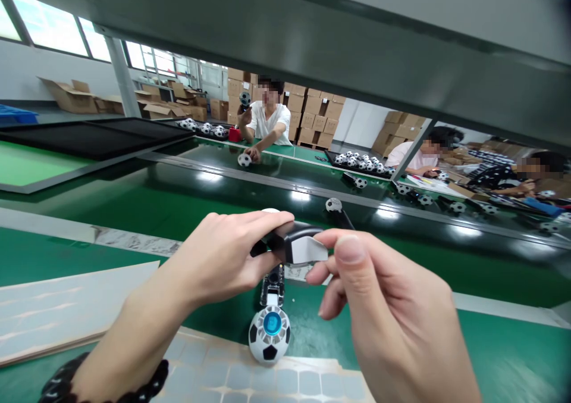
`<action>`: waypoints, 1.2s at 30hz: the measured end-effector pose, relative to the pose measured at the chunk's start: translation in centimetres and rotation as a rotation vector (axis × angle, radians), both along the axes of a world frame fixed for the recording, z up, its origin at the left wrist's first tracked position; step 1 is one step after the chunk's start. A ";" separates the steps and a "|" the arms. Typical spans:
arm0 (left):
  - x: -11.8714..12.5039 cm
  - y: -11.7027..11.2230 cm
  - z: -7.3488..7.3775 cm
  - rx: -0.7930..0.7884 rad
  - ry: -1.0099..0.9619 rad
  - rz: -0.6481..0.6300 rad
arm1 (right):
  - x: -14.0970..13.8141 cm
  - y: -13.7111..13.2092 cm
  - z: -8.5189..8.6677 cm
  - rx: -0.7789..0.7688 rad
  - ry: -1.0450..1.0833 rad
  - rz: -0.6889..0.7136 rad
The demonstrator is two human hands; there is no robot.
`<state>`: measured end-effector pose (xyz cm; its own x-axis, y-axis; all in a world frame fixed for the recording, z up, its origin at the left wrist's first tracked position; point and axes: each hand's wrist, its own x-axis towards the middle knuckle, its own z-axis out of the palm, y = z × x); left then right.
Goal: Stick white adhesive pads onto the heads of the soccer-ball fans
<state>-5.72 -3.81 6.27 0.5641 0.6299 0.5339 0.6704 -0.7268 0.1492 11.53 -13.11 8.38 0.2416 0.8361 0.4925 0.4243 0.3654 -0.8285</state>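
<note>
My left hand (227,251) is closed around a black device (285,239), fingers on top and thumb below. A pale sticker (308,250) lies against the near end of this device, its right edge standing off. My right hand (383,296) has its fingers curled at that edge, with the index fingertip touching the sticker. Below the hands, a soccer-ball device (269,334) with a round blue label lies on the bench, its dark stem pointing away. Underneath it spreads a sheet of pale stickers (250,376).
More sticker sheets (66,308) are stacked at left. Another ball-headed device (333,205) lies on the green conveyor belt (200,188) ahead. Across it a person in white (272,120) handles a soccer-ball device; other people sit at right. A grey shelf (285,46) hangs overhead.
</note>
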 end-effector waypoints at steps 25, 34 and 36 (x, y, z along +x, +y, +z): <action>-0.5 0.6 0.1 -0.150 -0.100 -0.081 | 0.3 2.5 -1.6 -0.161 0.129 0.322; -0.5 0.8 -0.1 -0.219 -0.155 -0.129 | 0.8 2.9 -1.8 -0.157 0.156 0.433; -0.5 0.8 0.0 -0.236 -0.153 -0.114 | 0.8 2.9 -1.5 -0.174 0.168 0.449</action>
